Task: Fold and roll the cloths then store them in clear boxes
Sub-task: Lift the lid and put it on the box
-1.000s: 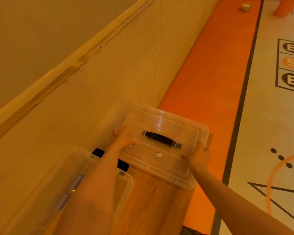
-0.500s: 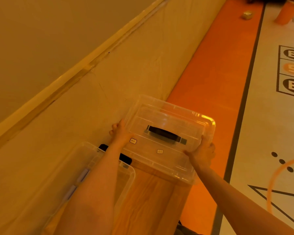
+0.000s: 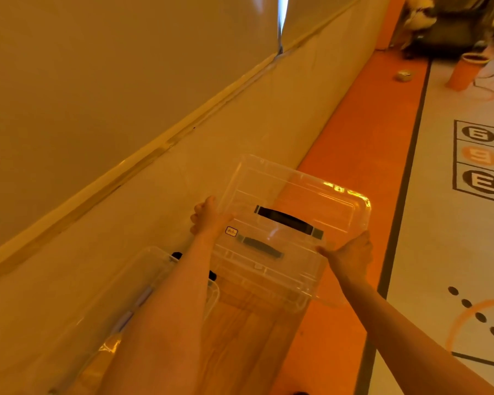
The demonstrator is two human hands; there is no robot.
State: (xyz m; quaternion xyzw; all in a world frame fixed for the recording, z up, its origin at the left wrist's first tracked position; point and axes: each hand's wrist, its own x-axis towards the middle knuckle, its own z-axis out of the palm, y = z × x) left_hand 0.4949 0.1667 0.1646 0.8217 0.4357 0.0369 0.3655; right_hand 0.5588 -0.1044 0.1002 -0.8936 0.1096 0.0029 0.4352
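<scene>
Hands (image 3: 211,220) (image 3: 351,255) grip clear box (image 3: 294,195) (orange floor (image 3: 354,155), beige wall (image 3: 97,81)).

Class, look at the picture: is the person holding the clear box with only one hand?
No. The left hand grips one side of the clear box and the right hand grips the opposite side.

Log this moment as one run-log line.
left hand: grips lid | right hand: grips lid | lid: tilted over box | cloths: none visible
</scene>
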